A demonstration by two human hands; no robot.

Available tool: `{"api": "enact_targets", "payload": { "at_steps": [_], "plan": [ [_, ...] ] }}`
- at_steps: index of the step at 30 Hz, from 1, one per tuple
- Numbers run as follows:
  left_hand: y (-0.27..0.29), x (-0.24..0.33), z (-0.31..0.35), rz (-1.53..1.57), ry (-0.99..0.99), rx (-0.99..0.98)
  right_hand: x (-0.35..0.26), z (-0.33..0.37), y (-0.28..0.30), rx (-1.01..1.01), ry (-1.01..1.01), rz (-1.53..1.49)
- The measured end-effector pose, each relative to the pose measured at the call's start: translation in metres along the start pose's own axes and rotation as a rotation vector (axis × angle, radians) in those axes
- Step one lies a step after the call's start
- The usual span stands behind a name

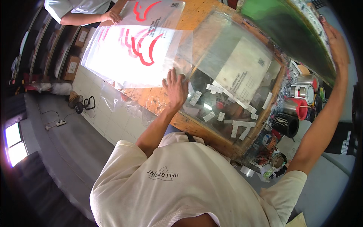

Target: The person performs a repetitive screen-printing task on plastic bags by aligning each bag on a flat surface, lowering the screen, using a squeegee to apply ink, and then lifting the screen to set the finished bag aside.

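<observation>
My left hand [176, 85] lies with bent, spread fingers at the near edge of a clear plastic bag [166, 77] printed with a red curved shape. Glare washes out much of the stack of bags beside it. Over at the far right, my right hand [335, 43] grips the edge of a raised screen-printing frame [291, 36] with green mesh; some of its fingers are hidden. Between my hands is a glass-topped printing table [196, 128] with a wooden rim. A pale printed sheet [244, 72] shows on it, with several strips of tape [242, 123] around.
A co-worker's hand [111, 17] holds the far edge of the bags. Paint cans [302, 92] and a black container [285, 125] crowd the right side of the table. Shelves with cardboard boxes [71, 68] stand at left, near a small fan [75, 101] on the floor.
</observation>
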State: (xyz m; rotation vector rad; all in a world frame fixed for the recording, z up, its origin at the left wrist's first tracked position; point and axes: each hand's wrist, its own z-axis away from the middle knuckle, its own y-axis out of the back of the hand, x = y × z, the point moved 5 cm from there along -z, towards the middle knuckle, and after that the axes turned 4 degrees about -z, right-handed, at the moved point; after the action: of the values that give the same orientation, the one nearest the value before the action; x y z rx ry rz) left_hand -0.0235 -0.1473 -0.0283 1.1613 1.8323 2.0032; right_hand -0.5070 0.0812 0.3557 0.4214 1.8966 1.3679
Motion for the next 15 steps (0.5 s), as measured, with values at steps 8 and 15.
{"api": "enact_targets", "payload": {
  "at_steps": [8,15],
  "plan": [
    [-0.006,0.023,-0.029,0.181,-0.182,-0.211,-0.066,0.041,-0.008,0.022,-0.012,0.035],
    [-0.081,0.101,-0.050,-0.217,-0.445,-0.123,-0.139,0.087,-0.022,0.710,0.151,0.289]
  ]
}}
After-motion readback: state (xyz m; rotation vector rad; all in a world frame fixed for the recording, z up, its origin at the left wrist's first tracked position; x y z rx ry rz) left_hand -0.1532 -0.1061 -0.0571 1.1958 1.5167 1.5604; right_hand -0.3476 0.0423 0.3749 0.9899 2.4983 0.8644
